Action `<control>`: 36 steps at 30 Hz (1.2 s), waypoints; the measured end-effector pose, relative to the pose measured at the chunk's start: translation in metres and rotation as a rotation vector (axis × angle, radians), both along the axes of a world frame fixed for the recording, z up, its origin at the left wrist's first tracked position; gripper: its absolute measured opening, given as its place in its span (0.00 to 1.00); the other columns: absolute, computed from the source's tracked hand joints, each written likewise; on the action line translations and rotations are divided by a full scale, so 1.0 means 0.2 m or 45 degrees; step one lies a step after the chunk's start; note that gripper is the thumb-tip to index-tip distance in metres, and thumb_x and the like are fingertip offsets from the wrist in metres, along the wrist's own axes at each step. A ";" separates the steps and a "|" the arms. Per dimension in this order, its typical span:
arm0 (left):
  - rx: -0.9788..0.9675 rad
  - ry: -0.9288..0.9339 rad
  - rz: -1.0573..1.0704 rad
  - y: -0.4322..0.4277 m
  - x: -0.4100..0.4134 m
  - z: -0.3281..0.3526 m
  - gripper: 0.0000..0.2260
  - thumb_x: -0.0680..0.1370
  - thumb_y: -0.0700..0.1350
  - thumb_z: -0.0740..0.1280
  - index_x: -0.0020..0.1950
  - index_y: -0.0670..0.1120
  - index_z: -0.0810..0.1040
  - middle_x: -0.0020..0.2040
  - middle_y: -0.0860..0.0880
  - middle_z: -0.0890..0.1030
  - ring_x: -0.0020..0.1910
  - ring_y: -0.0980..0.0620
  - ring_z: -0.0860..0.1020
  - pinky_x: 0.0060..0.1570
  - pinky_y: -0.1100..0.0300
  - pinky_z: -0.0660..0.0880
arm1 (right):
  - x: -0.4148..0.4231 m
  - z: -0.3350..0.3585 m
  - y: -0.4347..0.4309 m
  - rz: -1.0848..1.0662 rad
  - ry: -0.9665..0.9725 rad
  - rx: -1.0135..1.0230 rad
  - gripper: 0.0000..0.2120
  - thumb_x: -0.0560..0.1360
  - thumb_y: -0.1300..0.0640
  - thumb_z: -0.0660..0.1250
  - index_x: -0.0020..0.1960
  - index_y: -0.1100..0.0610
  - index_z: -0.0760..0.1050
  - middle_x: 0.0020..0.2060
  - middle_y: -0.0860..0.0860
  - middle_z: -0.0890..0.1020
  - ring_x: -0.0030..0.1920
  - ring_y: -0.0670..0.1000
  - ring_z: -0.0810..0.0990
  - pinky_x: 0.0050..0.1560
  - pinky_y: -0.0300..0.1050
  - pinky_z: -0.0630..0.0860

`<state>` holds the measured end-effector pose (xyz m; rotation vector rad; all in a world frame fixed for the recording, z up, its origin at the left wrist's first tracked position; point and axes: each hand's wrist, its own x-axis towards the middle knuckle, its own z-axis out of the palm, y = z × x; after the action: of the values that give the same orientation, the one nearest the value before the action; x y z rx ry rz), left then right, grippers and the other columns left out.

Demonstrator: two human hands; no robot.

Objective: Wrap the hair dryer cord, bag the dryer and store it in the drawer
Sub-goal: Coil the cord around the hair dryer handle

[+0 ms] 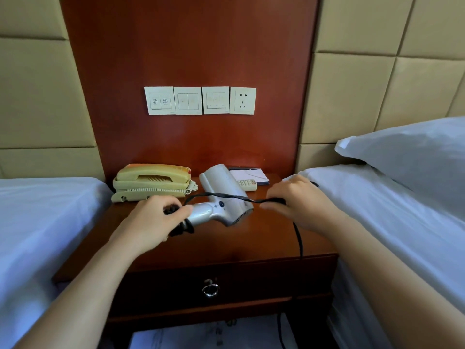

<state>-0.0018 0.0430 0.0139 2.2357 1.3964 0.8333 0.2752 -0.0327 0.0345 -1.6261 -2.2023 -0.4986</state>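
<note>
A silver hair dryer (221, 195) lies on the wooden nightstand (264, 238), nozzle toward the wall. My left hand (153, 220) grips the end of its handle together with a bunch of black cord. The black cord (226, 196) stretches across the dryer to my right hand (299, 202), which pinches it. From there the cord drops over the nightstand's front right edge. The drawer (226, 280) below is closed and has a metal ring pull (210, 289). No bag is in view.
A beige telephone (151, 181) stands at the back left of the nightstand. A white remote (247, 184) and a notepad (251, 175) lie behind the dryer. Beds with white sheets flank the nightstand; a pillow (415, 157) lies on the right one. Wall switches and a socket (242, 100) sit above.
</note>
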 end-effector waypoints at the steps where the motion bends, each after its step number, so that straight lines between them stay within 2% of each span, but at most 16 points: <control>1: -0.024 -0.037 -0.007 0.01 0.00 0.00 0.12 0.74 0.58 0.64 0.36 0.53 0.77 0.25 0.50 0.73 0.23 0.52 0.76 0.31 0.59 0.69 | 0.00 0.00 -0.01 0.021 -0.022 0.047 0.16 0.75 0.44 0.61 0.40 0.54 0.77 0.31 0.45 0.76 0.35 0.50 0.74 0.43 0.39 0.60; 4: -0.078 -0.096 -0.028 0.00 0.00 0.01 0.11 0.75 0.55 0.64 0.38 0.51 0.78 0.25 0.50 0.71 0.21 0.54 0.74 0.29 0.60 0.66 | 0.00 -0.01 -0.01 -0.010 -0.105 0.297 0.17 0.75 0.45 0.57 0.39 0.55 0.77 0.32 0.48 0.79 0.34 0.52 0.78 0.42 0.41 0.60; 7: -0.163 -0.086 -0.119 -0.02 0.03 0.00 0.12 0.76 0.55 0.64 0.40 0.49 0.79 0.27 0.49 0.70 0.21 0.54 0.73 0.27 0.61 0.65 | 0.05 0.04 0.00 -0.103 -0.109 0.490 0.16 0.75 0.47 0.58 0.39 0.55 0.77 0.32 0.49 0.79 0.35 0.54 0.79 0.42 0.43 0.60; 11: -0.276 -0.056 -0.246 -0.07 0.06 0.00 0.14 0.76 0.53 0.64 0.45 0.42 0.79 0.30 0.46 0.69 0.22 0.52 0.71 0.24 0.63 0.64 | 0.09 0.02 0.02 -0.251 -0.086 0.556 0.16 0.75 0.46 0.58 0.38 0.55 0.76 0.33 0.49 0.79 0.36 0.55 0.79 0.44 0.45 0.60; 14: -0.372 -0.080 -0.329 -0.10 0.05 0.02 0.13 0.78 0.49 0.63 0.47 0.39 0.79 0.33 0.43 0.67 0.22 0.52 0.69 0.22 0.65 0.63 | 0.11 -0.05 0.06 -0.295 -0.124 0.472 0.17 0.75 0.46 0.56 0.39 0.54 0.78 0.36 0.49 0.81 0.38 0.55 0.79 0.43 0.46 0.59; 17: -0.512 -0.109 -0.374 -0.14 0.04 0.04 0.12 0.78 0.46 0.63 0.49 0.39 0.80 0.35 0.43 0.68 0.22 0.55 0.67 0.20 0.68 0.63 | 0.12 -0.08 0.09 -0.306 -0.090 0.347 0.19 0.75 0.44 0.52 0.43 0.54 0.78 0.39 0.49 0.82 0.41 0.56 0.78 0.45 0.48 0.64; 19: -0.594 -0.111 -0.406 -0.16 0.04 0.04 0.13 0.78 0.48 0.64 0.50 0.37 0.79 0.33 0.44 0.69 0.22 0.56 0.67 0.20 0.68 0.63 | 0.12 -0.09 0.10 -0.312 -0.009 0.296 0.22 0.74 0.43 0.48 0.46 0.53 0.78 0.41 0.49 0.82 0.43 0.56 0.78 0.46 0.49 0.66; 21: -0.655 -0.108 -0.434 -0.18 0.04 0.03 0.17 0.72 0.52 0.66 0.50 0.37 0.78 0.29 0.48 0.72 0.21 0.55 0.68 0.20 0.68 0.61 | 0.12 -0.08 0.11 -0.287 0.111 0.288 0.24 0.72 0.42 0.46 0.48 0.51 0.77 0.41 0.49 0.82 0.44 0.56 0.78 0.46 0.49 0.64; 24: -0.698 -0.041 -0.468 -0.20 0.03 0.00 0.21 0.67 0.54 0.63 0.50 0.40 0.79 0.26 0.52 0.74 0.22 0.54 0.70 0.21 0.67 0.61 | 0.12 -0.09 0.12 -0.270 0.178 0.258 0.22 0.74 0.43 0.49 0.49 0.52 0.78 0.41 0.50 0.83 0.45 0.58 0.80 0.44 0.49 0.67; 28: -0.704 -0.029 -0.478 -0.21 0.02 -0.01 0.21 0.67 0.54 0.63 0.51 0.40 0.79 0.30 0.48 0.74 0.22 0.54 0.70 0.21 0.66 0.61 | 0.11 -0.17 0.13 -0.403 0.205 -0.009 0.12 0.78 0.47 0.58 0.54 0.47 0.77 0.48 0.51 0.83 0.51 0.58 0.79 0.42 0.47 0.69; 32: -0.706 -0.078 -0.485 -0.20 0.01 -0.01 0.21 0.67 0.55 0.64 0.50 0.40 0.79 0.30 0.48 0.73 0.23 0.53 0.70 0.22 0.66 0.62 | 0.09 -0.21 0.11 -0.433 0.261 -0.080 0.12 0.78 0.46 0.58 0.54 0.46 0.78 0.49 0.49 0.83 0.51 0.57 0.79 0.40 0.46 0.69; 36: -0.706 -0.127 -0.546 -0.21 0.02 -0.03 0.27 0.60 0.60 0.65 0.50 0.44 0.80 0.32 0.47 0.75 0.24 0.53 0.71 0.24 0.66 0.63 | 0.01 -0.18 0.08 -0.498 0.199 -0.248 0.12 0.78 0.55 0.57 0.58 0.53 0.76 0.54 0.54 0.81 0.56 0.59 0.76 0.46 0.48 0.70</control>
<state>0.0019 0.0010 0.0088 1.9143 0.9035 0.3476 0.2779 -0.0175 -0.0011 -2.1366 -1.8719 -0.2494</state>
